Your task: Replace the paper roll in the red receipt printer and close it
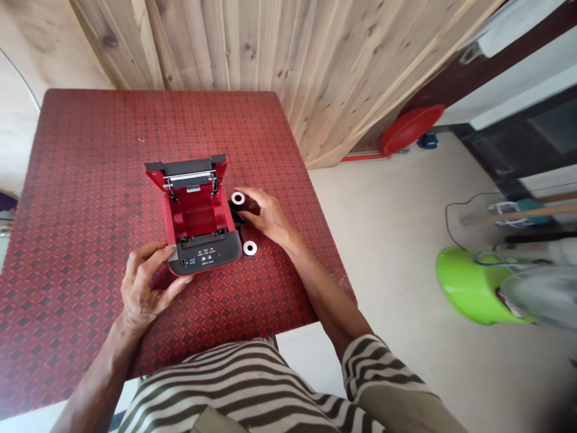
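A small red and black label printer (202, 240) sits on the table with its lid (189, 174) raised, baring a red inner compartment. My left hand (146, 279) grips the printer's front left corner, fingers at its side and thumb at the front edge. Beside the printer's right side, my right hand (268, 216) pinches a black ribbon roll with a white core (238, 199). A second white-cored roll (249, 248) lies nearer me, close to the printer's front right corner. Dark film shows between the two rolls.
The table (90, 144) wears a red patterned cover and backs onto a wooden plank wall (252, 48). On the floor to the right stand a green bucket (464, 288) and a red basin (412, 129). A cable (447, 216) runs across the floor behind the bucket.
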The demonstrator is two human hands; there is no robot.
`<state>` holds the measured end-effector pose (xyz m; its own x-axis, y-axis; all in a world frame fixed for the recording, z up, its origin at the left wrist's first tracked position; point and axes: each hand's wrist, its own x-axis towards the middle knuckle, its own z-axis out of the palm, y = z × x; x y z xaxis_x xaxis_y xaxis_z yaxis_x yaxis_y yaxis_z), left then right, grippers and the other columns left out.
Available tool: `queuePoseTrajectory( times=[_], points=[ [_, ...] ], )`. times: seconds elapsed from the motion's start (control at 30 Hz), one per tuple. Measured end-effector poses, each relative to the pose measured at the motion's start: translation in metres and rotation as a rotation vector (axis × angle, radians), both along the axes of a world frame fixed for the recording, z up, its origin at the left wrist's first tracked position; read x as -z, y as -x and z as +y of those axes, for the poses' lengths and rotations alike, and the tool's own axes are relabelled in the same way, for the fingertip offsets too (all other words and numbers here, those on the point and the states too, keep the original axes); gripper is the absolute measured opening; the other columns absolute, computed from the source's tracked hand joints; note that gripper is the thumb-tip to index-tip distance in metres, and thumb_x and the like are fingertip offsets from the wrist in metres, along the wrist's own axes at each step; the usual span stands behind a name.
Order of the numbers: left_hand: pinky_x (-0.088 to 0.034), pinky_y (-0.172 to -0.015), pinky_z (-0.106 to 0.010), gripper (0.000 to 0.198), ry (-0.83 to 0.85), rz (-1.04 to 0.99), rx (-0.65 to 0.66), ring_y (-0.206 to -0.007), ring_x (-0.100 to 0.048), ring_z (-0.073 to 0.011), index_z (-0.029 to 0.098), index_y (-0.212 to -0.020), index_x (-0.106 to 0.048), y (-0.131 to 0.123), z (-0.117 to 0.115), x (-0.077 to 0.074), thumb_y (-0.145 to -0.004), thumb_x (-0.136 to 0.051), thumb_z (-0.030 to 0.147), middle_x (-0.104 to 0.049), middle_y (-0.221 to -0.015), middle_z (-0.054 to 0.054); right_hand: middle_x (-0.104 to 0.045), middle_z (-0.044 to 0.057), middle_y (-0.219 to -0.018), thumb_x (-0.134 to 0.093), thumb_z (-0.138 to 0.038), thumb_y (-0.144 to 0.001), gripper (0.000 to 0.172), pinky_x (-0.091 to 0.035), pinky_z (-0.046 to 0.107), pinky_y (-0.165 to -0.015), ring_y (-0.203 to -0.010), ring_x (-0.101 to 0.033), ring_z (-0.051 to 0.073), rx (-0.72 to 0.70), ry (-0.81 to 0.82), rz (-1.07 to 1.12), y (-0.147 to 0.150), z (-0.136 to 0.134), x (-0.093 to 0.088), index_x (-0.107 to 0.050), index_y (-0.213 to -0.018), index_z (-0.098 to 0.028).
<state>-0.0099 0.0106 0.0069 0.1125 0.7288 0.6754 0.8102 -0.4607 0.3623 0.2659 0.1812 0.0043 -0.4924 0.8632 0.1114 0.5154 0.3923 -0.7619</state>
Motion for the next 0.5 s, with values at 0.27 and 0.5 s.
queuePoseTrajectory(
  times=[0.27, 0.5],
  points=[
    [-0.065, -0.090, -0.038, 0.066, 0.021, -0.028, 0.000, -0.108, -0.073, -0.0242, 0.026, -0.143, -0.057, -0.002, -0.002, -0.001, -0.084, -0.086, 0.038, -0.071, -0.122, -0.011, -0.076, 0.011, -0.120, -0.072, -0.059, -0.087, 0.052, -0.057, 0.043, -0.098, -0.109, -0.073, 0.023, 0.130, 0.186, 0.317, -0.009, -0.001, -0.027, -0.067, -0.122, -0.021],
    [-0.067, -0.090, -0.039, 0.065, 0.042, -0.069, 0.001, -0.107, -0.073, -0.0252, 0.026, -0.144, -0.057, -0.005, -0.005, 0.000, -0.086, -0.084, 0.038, -0.071, -0.122, -0.011, -0.074, 0.006, -0.104, -0.075, -0.081, -0.077, 0.069, -0.061, 0.038, -0.080, -0.091, -0.072, 0.023, -0.146, 0.224, 0.248, -0.008, -0.032, -0.111, -0.072, -0.115, -0.025]
  ],
)
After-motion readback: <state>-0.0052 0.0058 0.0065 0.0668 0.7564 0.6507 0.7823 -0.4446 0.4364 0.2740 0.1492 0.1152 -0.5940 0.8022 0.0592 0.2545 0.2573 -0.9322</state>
